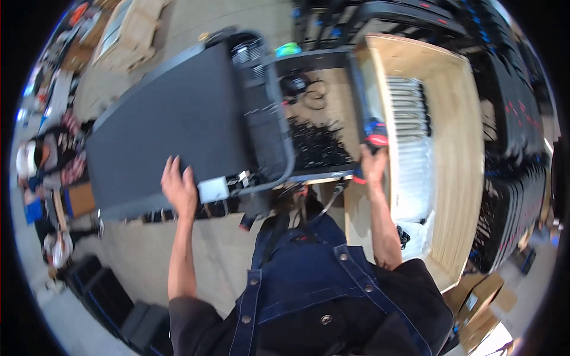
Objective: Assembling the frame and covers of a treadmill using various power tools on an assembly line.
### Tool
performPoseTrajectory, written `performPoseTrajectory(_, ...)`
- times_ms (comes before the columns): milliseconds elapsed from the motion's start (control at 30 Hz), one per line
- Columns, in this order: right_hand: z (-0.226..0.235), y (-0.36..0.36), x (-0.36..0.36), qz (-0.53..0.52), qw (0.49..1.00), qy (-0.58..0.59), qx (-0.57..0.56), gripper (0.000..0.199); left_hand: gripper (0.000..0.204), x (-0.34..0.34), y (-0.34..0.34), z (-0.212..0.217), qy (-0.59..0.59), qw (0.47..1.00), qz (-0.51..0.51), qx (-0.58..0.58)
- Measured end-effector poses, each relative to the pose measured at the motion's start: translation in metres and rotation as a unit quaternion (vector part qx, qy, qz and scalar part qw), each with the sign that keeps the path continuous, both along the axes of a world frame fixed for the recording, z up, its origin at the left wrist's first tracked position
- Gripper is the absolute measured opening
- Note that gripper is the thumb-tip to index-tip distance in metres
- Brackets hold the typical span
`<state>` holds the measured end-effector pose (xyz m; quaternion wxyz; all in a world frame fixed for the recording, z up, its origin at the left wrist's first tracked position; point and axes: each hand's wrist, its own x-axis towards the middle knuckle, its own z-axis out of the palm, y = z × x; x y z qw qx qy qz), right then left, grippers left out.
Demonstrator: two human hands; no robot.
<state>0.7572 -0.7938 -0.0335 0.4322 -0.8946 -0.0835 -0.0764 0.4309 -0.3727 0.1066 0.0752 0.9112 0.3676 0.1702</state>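
Note:
My left hand (180, 193) rests with spread fingers on the near edge of a long black treadmill-like deck (172, 118). Just right of its fingertips is a small pale silver block (214, 190). A grey tubular frame (289, 139) curves round the deck's right end. My right hand (373, 165) is closed round a red, black and blue hand tool (376, 134), whose exact kind is blurred. It is at the right edge of a black-rimmed tray (323, 176) holding a heap of small black pieces (317, 145) and a thin black cable (316, 95).
On the right stands a deep wooden crate (466, 154) with stacked parts (412, 172) in clear wrap. Beyond it are black stacked frames (504, 113). Cardboard boxes (481, 302) lie at the lower right. Other people (53, 151) are at the far left, near black padded panels (113, 296).

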Motion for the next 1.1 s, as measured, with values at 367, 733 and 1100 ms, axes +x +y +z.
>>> performPoseTrajectory(367, 0.122, 0.092, -0.159, 0.105, 0.966, 0.223, 0.074, 0.032, 0.066, -0.189, 0.103, 0.027, 0.102, 0.992, -0.076, -0.011)
performPoseTrajectory(733, 0.101, 0.357, -0.429, 0.232, 0.607, 0.624, 0.434, 0.056, 0.087, -0.314, 0.241, 0.007, 0.053, 0.967, -0.243, 0.047)
performPoseTrajectory(1100, 0.080, 0.418, -0.441, 0.084, 0.572, 0.639, 0.508, 0.012, 0.072, -0.345, 0.261, -0.015, -0.021, 0.953, -0.269, 0.139)
